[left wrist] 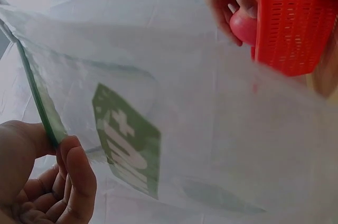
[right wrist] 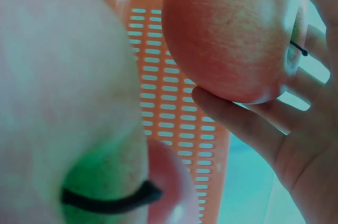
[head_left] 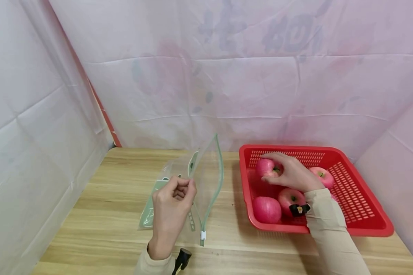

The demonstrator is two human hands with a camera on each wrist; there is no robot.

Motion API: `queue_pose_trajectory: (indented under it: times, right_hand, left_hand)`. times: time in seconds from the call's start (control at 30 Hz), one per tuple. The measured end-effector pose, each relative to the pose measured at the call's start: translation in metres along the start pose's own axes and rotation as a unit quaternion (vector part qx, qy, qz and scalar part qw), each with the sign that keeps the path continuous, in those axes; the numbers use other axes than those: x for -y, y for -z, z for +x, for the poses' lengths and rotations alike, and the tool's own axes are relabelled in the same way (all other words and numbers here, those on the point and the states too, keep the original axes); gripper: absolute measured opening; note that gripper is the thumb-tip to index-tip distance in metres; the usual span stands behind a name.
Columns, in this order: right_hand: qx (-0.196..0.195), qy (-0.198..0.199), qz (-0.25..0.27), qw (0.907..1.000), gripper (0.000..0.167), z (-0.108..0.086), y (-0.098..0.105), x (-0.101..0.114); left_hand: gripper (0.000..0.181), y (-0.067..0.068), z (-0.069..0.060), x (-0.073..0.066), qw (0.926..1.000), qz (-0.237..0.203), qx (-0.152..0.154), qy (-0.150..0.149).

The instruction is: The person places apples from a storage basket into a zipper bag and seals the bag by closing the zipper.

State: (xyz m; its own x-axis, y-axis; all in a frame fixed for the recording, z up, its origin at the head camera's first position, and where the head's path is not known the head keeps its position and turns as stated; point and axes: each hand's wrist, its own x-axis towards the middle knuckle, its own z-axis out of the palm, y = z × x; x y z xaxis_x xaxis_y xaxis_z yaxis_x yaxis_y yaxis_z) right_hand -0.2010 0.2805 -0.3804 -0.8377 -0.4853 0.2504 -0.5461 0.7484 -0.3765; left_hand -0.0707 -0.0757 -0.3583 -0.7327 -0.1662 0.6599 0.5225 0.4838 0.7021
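Note:
My left hand (head_left: 173, 200) pinches the rim of a clear zip bag (head_left: 206, 183) between thumb and fingertips. The bag's mouth gapes toward the right, edged in green, with a white slider (head_left: 203, 235) at its lower end. Green print (left wrist: 129, 139) shows on the bag in the left wrist view. Over at the red basket (head_left: 368, 202), my right hand (head_left: 292, 172) grips an apple (head_left: 264, 168) from the right side, thumb and fingers curled about it. In the right wrist view that apple (right wrist: 227, 34) sits within the fingers, stem toward the palm.
Inside the basket lie more apples: one at the front left (head_left: 267, 210), one beside it (head_left: 291, 201) and one farther right (head_left: 321, 176), with another partly hidden by the sleeve. A pale sheet (head_left: 199, 91) hangs behind the wooden table (head_left: 99, 198).

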Motion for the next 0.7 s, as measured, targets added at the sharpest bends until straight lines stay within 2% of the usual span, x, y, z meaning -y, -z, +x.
queue_pose_trajectory:
  times: [0.2,0.4,0.7]
  right_hand:
    - [-0.037,-0.004,-0.006,0.9993,0.069,-0.0023,0.0035,0.0025]
    - [-0.087,0.011,0.000,0.9962,0.073,-0.0040,0.0047,0.0045]
    - [-0.154,0.064,0.023,0.9857,0.081,-0.0029,0.0071,0.0084]
  left_hand:
    - [0.014,-0.0011,-0.0010,0.0006,1.0000,-0.004,0.002,-0.001]
    - [0.015,-0.0019,-0.0019,0.0006,1.0000,-0.006,0.002,0.001]
    - [0.015,-0.0033,-0.0026,0.0002,1.0000,-0.009,-0.002,-0.001]
